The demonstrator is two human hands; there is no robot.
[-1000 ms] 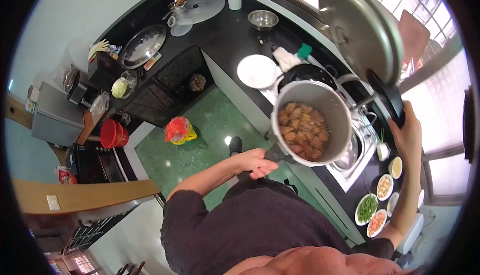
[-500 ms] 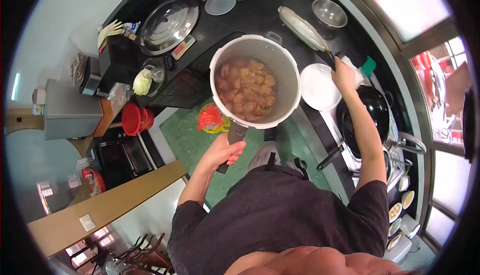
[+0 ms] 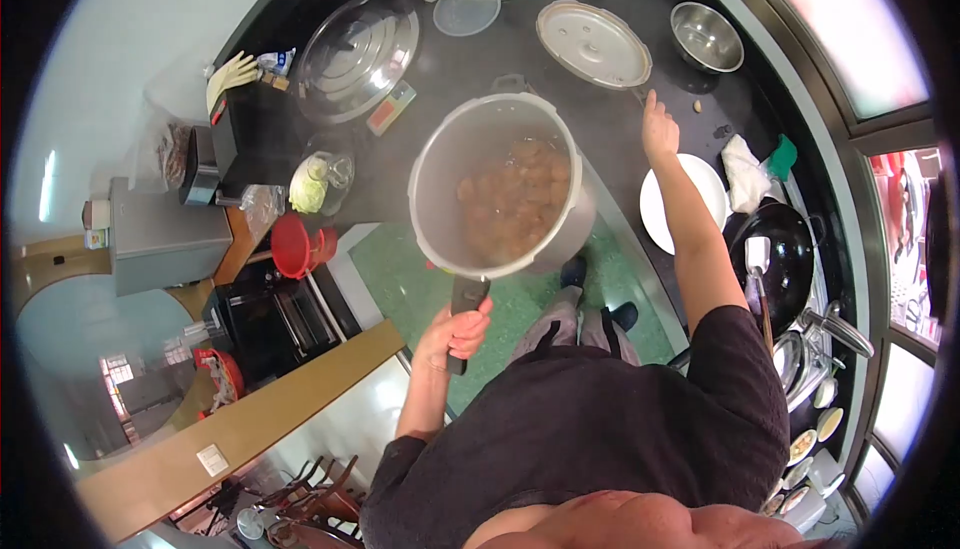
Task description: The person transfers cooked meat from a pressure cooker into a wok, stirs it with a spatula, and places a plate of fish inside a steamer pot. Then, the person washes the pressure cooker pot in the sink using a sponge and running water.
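My left hand (image 3: 458, 334) is wrapped round the dark handle of a large grey pressure cooker pot (image 3: 583, 224), held up over the floor in front of me. The pot leans, and brown chunks of food in liquid (image 3: 515, 199) show inside, blurred by haze. Out to the right, my right hand (image 3: 660, 131) is at the handle of the pressure cooker lid (image 3: 595, 44), index finger stretched along it. The lid lies with its inner side up on the dark counter. Close below that hand sits a white plate (image 3: 655, 211), partly behind my forearm.
A steel bowl (image 3: 707, 37) stands beyond the lid. A black wok (image 3: 785, 249) with a spatula (image 3: 758, 254) and a white cloth (image 3: 742, 174) are at the right. A large clear lid (image 3: 355, 59), kitchen scale (image 3: 391, 109) and cabbage (image 3: 309, 186) lie left; a red bucket (image 3: 292, 247) stands lower.
The lid has gone from tilted to flat on the counter, my right hand with it. The pot has tipped and its contents look hazier. The whole view has shifted.
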